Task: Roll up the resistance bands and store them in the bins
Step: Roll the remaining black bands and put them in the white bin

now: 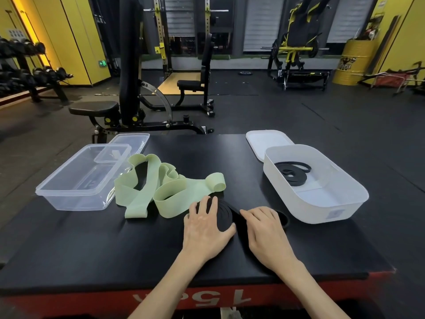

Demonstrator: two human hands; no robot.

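Observation:
A black resistance band (224, 215) lies partly coiled on the black tabletop near the middle front. My left hand (205, 226) covers the coil, fingers and thumb curled round its edge. My right hand (264, 226) presses on the band's loose tail, whose end loop sticks out to the right. A loose pale green band (161, 183) lies in folds just left of the coil. A rolled black band (293, 172) sits inside the white bin (340, 210) on the right. The clear bin (69, 192) stands at the left, holding nothing visible.
A clear lid (131, 140) lies behind the clear bin and a white lid (264, 139) behind the white bin. The tabletop's red front edge (207, 298) is close to me. Weight benches and gym machines stand on the floor beyond.

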